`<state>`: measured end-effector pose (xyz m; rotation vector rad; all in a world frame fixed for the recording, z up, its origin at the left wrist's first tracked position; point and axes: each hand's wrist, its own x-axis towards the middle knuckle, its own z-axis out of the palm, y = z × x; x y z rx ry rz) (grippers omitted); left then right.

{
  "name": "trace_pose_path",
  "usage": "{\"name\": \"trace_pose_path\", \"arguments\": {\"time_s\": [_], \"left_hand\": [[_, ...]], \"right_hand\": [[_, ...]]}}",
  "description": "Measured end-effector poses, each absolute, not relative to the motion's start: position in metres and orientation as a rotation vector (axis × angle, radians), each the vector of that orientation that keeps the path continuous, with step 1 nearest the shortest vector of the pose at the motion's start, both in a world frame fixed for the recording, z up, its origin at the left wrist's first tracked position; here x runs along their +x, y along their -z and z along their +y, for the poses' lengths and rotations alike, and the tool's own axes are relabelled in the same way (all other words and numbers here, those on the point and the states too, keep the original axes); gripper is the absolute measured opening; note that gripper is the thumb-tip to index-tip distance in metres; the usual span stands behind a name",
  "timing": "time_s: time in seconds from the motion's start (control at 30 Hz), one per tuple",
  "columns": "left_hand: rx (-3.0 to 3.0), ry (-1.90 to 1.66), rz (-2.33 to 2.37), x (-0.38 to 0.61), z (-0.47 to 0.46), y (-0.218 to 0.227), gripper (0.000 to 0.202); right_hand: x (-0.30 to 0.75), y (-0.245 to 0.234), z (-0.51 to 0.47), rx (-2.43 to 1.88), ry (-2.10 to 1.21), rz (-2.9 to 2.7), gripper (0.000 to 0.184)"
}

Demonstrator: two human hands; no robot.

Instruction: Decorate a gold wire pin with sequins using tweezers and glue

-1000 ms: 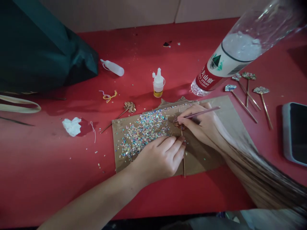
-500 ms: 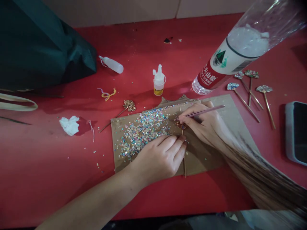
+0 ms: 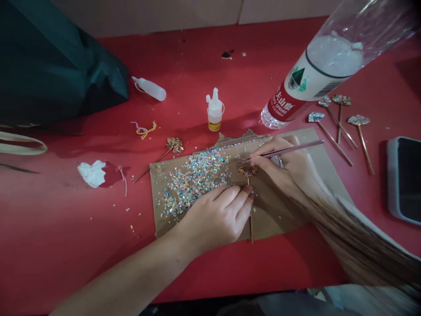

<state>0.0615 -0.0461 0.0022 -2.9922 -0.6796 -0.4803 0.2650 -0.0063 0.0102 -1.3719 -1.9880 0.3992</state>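
As R hand [image 3: 283, 169] lifts tweezers [image 3: 283, 151], pick [image 3: 247, 172] shows, prob.

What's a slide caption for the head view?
Right hand holds tweezers over a gold pick, left hand steadying it on sequin-strewn cardboard.

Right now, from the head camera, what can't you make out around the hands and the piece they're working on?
Head view, the only one:
- Tips of the tweezers: too small to tell whether they grip the gold leaf-shaped pick.
- The pick's stem: its middle is hidden under the left hand.
- Forearm behind the right hand: hidden by long hair.
- Water bottle: neck cut off by the top edge.
- Phone: cut off by the right edge.
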Motion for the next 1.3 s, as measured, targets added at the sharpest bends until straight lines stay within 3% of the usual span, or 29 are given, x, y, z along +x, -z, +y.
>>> {"name": "trace_pose_path", "arguments": {"time_s": [0.4,0.7,1.1,1.3], "left_hand": [[-3.002,0.526,-0.680,0.063,-0.042,-0.006,0.031],[-2.941,0.493,-0.691,0.066,-0.044,-0.012,0.035],[-2.851,0.565,-0.799,0.067,-0.046,-0.011,0.036],[-2.805,0.617,-0.836,0.065,-0.047,-0.012,0.040]], "right_hand": [[0.285,-0.008,-0.008,-1.491,-0.181,-1.854,0.008],[0.277,-0.010,-0.007,-1.501,-0.254,-1.761,0.008],[0.290,-0.011,-0.008,-1.360,-0.662,-1.738,0.003],[0.299,-0.021,-0.015,-1.225,-0.943,-1.976,0.009]]}}
